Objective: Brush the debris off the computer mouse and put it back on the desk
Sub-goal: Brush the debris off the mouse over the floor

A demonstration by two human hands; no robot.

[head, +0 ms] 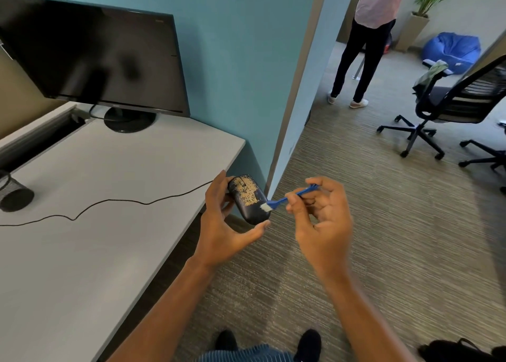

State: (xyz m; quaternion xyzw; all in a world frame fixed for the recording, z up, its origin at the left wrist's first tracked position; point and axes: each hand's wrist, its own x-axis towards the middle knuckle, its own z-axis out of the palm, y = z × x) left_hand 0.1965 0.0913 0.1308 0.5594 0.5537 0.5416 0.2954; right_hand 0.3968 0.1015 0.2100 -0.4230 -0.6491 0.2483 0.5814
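Observation:
A black wired computer mouse point(247, 199) with tan debris speckled over its top is held off the right edge of the white desk point(109, 197), above the carpet. My left hand point(223, 224) grips it from below and the sides, thumb at its near end. My right hand point(321, 214) pinches a small blue brush point(290, 197) by its handle. The brush's white bristles touch the mouse's right rear side. The mouse's thin black cable point(109, 201) trails back across the desk to the left.
A dark monitor point(95, 57) stands at the desk's back against a teal partition. A black mesh cup point(12, 194) sits at the left edge. On the carpet to the right are black office chairs point(449, 101); a person point(364, 41) stands farther off by a blue beanbag point(451, 51).

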